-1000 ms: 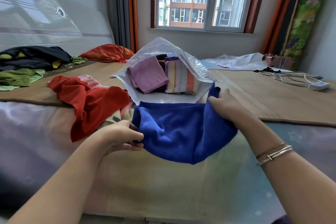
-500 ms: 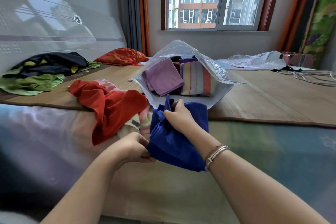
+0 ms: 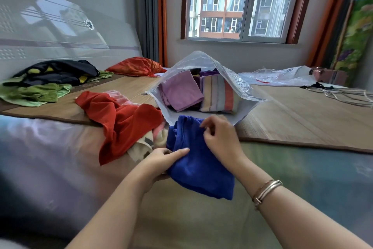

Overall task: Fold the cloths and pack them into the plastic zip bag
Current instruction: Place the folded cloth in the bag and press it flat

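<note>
A blue cloth (image 3: 193, 170), folded over itself, hangs in front of me above the bed. My left hand (image 3: 161, 157) holds its lower left side, thumb on top and fingers beneath. My right hand (image 3: 220, 137) pinches its upper edge with curled fingers. Just behind stands the open plastic zip bag (image 3: 238, 85), its mouth facing me, with a folded lilac cloth (image 3: 179, 91) and a folded striped cloth (image 3: 218, 95) inside. A loose red cloth (image 3: 121, 119) lies to the left on top of pale and patterned cloths.
Green and dark clothes (image 3: 46, 81) are heaped at the far left by the headboard, with an orange pillow (image 3: 135, 67) behind. A bamboo mat (image 3: 302, 115) covers the bed's far part. Another clear plastic bag (image 3: 282, 75) and white cables (image 3: 347, 95) lie at the far right.
The blue cloth was stretched wide between both hands; my right hand brought its end across to the left, folding it in half, and now pinches the top edge.
</note>
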`<state>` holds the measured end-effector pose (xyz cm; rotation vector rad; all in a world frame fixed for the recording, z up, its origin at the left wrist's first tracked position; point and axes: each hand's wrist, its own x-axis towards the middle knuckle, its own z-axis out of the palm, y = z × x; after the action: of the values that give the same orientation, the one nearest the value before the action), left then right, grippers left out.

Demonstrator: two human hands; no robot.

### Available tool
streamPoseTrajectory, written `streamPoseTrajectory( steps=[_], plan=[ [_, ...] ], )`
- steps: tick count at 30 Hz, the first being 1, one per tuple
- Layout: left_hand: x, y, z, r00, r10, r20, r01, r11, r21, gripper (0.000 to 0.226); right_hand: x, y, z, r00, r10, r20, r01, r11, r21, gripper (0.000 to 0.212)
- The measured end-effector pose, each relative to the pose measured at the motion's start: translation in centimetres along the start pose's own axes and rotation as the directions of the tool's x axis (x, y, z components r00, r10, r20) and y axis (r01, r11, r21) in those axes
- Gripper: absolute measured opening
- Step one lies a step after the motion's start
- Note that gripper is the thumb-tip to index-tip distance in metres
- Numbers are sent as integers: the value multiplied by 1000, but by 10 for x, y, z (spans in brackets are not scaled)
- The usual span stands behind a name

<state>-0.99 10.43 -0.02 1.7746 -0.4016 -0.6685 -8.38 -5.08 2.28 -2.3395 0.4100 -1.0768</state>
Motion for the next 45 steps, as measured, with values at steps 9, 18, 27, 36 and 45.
streamPoseTrajectory(
  steps=[9, 18, 27, 36, 45],
  plan=[
    [-15, 31, -2, 968, 237, -78, -224, 964, 139, 30, -10, 19, -37, 594, 579, 559, -805, 428, 412, 55],
    [-2, 84, -33, 910, 397, -119, -412, 898, -151, 31, 46, -14, -44, 782, 216, 584, -622, 315, 717, 44],
    [114, 132, -34, 838, 500, -219, -400, 835, 378, 45, 188, 12, 39, 965, 262, -23, -221, 856, 468, 20],
    [116, 102, -48, 475, 820, -320, -469, 543, 696, 12, 233, 51, 119, 956, 291, -24, -292, 952, -88, 93],
    [130, 71, -57, 481, 540, -691, -387, 837, 386, 65, 178, 51, 90, 985, 164, 45, -143, 941, -308, 55]
  ],
)
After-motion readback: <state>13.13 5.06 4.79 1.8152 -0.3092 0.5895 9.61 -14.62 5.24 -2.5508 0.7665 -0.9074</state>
